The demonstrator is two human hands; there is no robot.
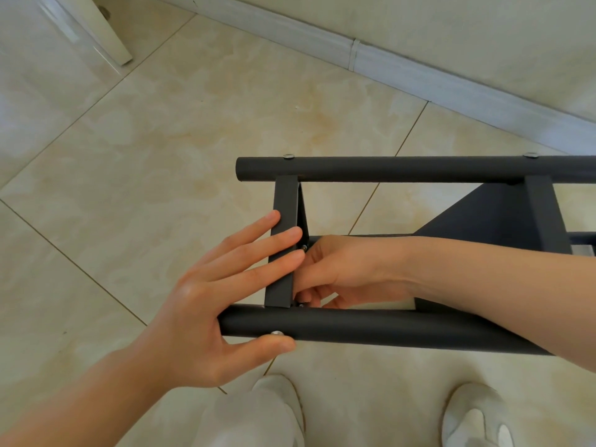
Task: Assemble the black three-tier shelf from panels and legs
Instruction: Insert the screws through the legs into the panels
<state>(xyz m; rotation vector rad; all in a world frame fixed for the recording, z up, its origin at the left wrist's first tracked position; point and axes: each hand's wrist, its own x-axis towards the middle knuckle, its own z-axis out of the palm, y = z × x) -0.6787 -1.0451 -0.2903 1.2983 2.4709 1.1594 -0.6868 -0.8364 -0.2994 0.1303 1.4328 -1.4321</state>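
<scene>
The black shelf lies on its side on the tiled floor. Its near round leg [371, 325] and far round leg [403, 169] run left to right, joined by a black end panel [283, 243] seen edge-on. A second panel [503, 217] sits further right. My left hand [219, 301] presses straight fingers on the end panel's outer face, thumb under the near leg beside a silver screw head [276, 333]. My right hand [342, 272] reaches between the legs with fingers curled at small hardware inside the panel's corner; what it pinches is hidden.
A white skirting board [403, 64] and wall run across the top right. A pale furniture corner [106, 37] stands at the top left. My two light shoes [474, 414] stand just below the near leg. Silver screw heads [288, 155] show on the far leg.
</scene>
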